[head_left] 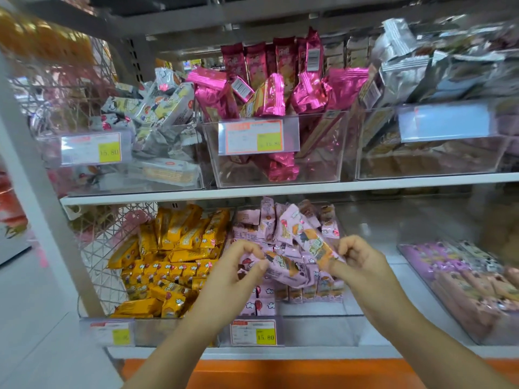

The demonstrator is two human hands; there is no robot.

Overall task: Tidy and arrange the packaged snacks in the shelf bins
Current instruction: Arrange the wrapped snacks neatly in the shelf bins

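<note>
Both my hands reach into the clear middle bin on the lower shelf, which holds several pale pink snack packets. My left hand pinches the left end of a pink packet lying across the pile. My right hand pinches the lower end of another pink packet that slants up to the left. Both packets are lifted slightly above the rest.
A bin of yellow packets sits to the left, a bin of purple packs to the right. The upper shelf carries bins of grey-white packets, magenta foil packets and silver packs. Price tags hang on the bin fronts.
</note>
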